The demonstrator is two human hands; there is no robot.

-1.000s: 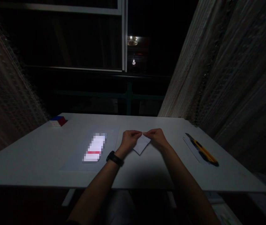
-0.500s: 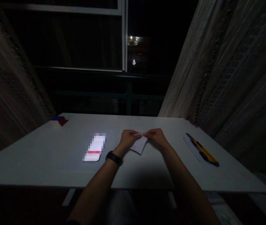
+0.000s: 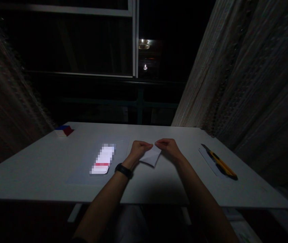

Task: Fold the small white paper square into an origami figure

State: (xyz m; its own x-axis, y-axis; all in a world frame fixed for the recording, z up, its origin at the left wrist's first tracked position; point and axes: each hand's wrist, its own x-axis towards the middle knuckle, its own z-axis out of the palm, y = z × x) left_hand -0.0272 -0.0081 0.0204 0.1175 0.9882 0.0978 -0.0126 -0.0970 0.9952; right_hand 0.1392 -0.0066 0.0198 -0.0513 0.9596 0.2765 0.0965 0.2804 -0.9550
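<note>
A small folded piece of white paper (image 3: 151, 156) is held up over the middle of the table, one corner pointing toward me. My left hand (image 3: 139, 150) pinches its upper left edge between thumb and fingers. At its top right corner, my right hand (image 3: 168, 146) has thumb and fingertips closed on the paper. The two sets of fingertips are close together, with a narrow gap between them. A dark band (image 3: 123, 170) is around my left wrist. Folds at the far side of the paper are partly hidden by my fingers.
On the white table (image 3: 156, 189), a lit phone (image 3: 102, 159) with a blurred screen lies on a pale sheet (image 3: 79, 177) at left. A yellow-and-black utility knife (image 3: 220, 162) rests by a white paper strip (image 3: 208, 162) at right. A coloured cube (image 3: 64, 130) sits far left. Curtains (image 3: 194, 74) hang behind.
The paper has turned slightly and its near corner has shifted a little to the right since half a second ago. My fingertips have moved slightly apart. Both hands keep hold of it.
</note>
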